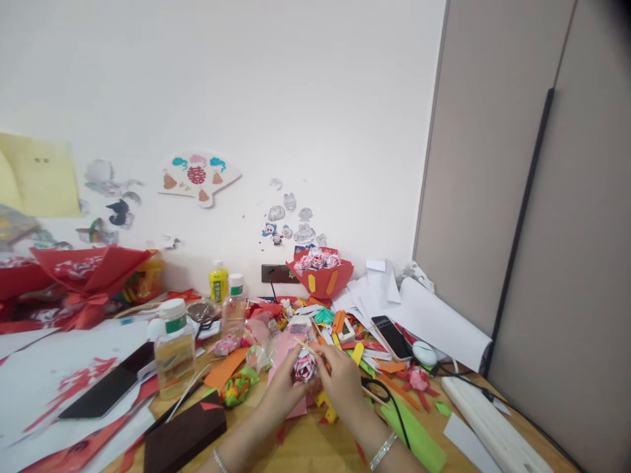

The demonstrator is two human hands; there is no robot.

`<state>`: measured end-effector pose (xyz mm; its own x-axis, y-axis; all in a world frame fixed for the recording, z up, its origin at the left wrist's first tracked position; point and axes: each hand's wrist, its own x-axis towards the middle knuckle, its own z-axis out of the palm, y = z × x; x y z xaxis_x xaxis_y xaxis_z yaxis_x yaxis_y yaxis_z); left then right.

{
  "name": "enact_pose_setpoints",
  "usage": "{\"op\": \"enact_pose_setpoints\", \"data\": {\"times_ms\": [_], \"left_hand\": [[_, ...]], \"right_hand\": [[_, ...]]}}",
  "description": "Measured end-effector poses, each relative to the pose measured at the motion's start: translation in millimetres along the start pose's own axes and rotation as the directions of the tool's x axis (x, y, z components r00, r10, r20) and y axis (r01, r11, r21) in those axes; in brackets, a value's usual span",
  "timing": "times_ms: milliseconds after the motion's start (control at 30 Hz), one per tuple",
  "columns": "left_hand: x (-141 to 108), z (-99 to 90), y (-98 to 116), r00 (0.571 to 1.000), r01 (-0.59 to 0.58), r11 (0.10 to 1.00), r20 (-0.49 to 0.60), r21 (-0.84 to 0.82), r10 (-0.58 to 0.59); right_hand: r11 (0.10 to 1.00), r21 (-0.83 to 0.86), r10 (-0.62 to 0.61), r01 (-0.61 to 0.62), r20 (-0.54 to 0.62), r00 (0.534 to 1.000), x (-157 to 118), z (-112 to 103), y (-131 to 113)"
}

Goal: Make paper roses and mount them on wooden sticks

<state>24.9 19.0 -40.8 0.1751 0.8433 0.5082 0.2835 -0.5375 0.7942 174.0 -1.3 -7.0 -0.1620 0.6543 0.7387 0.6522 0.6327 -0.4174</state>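
Between my hands at the middle of the table is a pink and white paper flower (pixel 305 366). My left hand (pixel 284 386) is closed around its left side. On the right, my right hand (pixel 339 376) pinches a thin wooden stick (pixel 304 344), whose end lies over the top of the flower. Pink paper (pixel 282 348) and many coloured scraps surround both hands. A black-handled pair of scissors (pixel 377 389) lies just right of my right hand.
Bottles (pixel 175 355) and a dark box (pixel 185 433) stand at the left, near a tablet (pixel 109 384). A red bouquet (pixel 323 279) is against the wall. A phone (pixel 392 337), white paper (pixel 438 322), rolled green paper (pixel 414 433) and a power strip (pixel 495 424) lie right.
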Motion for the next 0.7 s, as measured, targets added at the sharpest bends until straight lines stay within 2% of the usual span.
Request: {"op": "enact_pose_setpoints", "data": {"times_ms": [133,267,433,700], "left_hand": [[-1,0.3,3,0.999,0.032,0.999,-0.007,0.006,-0.032],[-1,-0.5,10,1.0,-0.002,1.0,-0.017,0.013,0.002],[-1,-1.3,14,0.999,-0.04,0.999,-0.034,-0.014,0.039],[-3,-2.1,21,1.0,0.016,0.999,-0.017,-0.039,-0.017]], "right_hand": [[0.987,-0.152,-0.048,0.045,-0.016,0.999,-4,4,4],[0.945,-0.296,-0.133,0.14,0.042,0.99,-5,9,12],[0.927,-0.31,-0.187,0.21,0.105,0.977,-3,11,17],[0.928,-0.318,-0.16,0.193,0.125,0.979,-2,9,17]]}}
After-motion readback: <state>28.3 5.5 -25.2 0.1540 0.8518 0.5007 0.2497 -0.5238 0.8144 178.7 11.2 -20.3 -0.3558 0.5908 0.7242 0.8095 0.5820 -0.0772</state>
